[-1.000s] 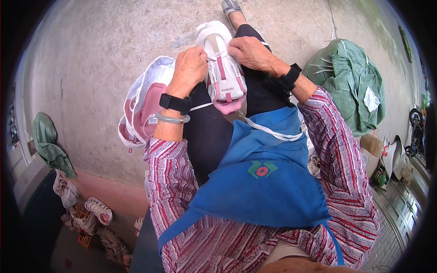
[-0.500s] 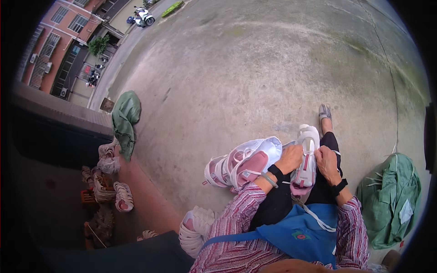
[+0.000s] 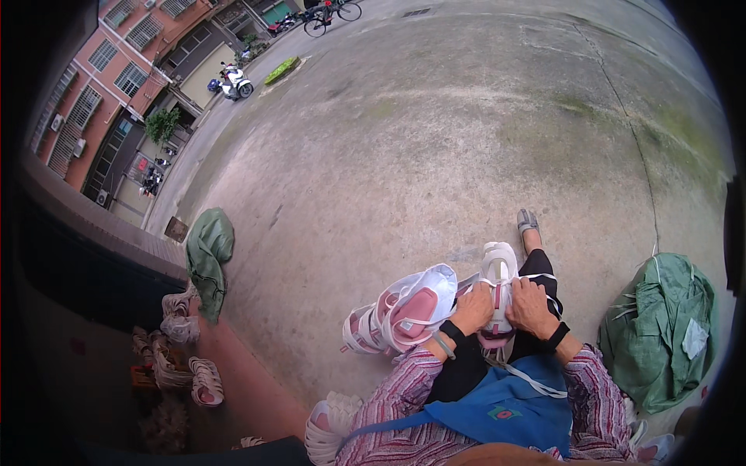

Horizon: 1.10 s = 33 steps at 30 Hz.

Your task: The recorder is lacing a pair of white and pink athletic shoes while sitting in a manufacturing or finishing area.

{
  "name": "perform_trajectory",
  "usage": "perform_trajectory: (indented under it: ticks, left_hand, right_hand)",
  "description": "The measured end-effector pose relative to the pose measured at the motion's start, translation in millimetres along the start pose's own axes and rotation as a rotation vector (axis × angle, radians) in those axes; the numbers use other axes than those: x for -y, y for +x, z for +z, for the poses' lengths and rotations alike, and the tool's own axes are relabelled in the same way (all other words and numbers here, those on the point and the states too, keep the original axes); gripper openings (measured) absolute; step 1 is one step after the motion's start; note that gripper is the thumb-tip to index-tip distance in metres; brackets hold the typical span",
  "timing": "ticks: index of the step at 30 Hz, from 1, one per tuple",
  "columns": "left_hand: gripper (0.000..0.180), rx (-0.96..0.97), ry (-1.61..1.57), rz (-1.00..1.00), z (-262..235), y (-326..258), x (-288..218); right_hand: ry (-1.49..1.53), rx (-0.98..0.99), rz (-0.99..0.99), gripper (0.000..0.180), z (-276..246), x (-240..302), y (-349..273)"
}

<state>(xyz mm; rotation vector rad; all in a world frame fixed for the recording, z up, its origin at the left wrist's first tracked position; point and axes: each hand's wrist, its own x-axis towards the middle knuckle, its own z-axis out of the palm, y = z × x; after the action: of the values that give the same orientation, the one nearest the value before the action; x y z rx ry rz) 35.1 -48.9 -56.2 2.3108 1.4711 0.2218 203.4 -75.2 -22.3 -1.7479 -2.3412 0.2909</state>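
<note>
A white and pink sandal (image 3: 497, 281) lies on my lap, toe pointing away. My left hand (image 3: 472, 307) grips its left side and my right hand (image 3: 531, 306) grips its right side; both wear black wristbands. Just left of my left hand a stack of matching white and pink sandals (image 3: 400, 311) rests on the concrete ground. A blue apron (image 3: 503, 408) covers my lap below the hands, between striped sleeves. My foot in a grey sandal (image 3: 528, 220) stretches out ahead.
A green sack (image 3: 660, 334) sits at my right and another green sack (image 3: 207, 252) lies at the left by a low wall. More white sandals (image 3: 177, 359) pile along the wall and one (image 3: 330, 426) near my left elbow. Scooters and a bicycle stand far off.
The view has swung up and leftward, bringing the street, buildings and wall into sight. Both hands stay on the same sandal on my lap.
</note>
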Motion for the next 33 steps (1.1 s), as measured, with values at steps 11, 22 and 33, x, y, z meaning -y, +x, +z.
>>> perform_trajectory:
  ticks: [11,22,33]
  left_hand:
    - [0.02,-0.101,0.095,0.035,-2.3,-14.9,-21.8]
    - [0.032,-0.437,-0.226,-0.059,-28.2,-27.0,-37.7]
    - [0.023,-0.496,-0.377,-0.07,-3.6,-15.0,-46.1]
  right_hand:
    - [0.169,-0.061,-0.13,0.016,26.4,-15.0,-9.0]
    - [0.302,-0.03,-0.126,0.021,3.6,-19.2,5.7]
    - [0.31,-0.032,-0.213,0.033,-3.4,-6.8,-10.9]
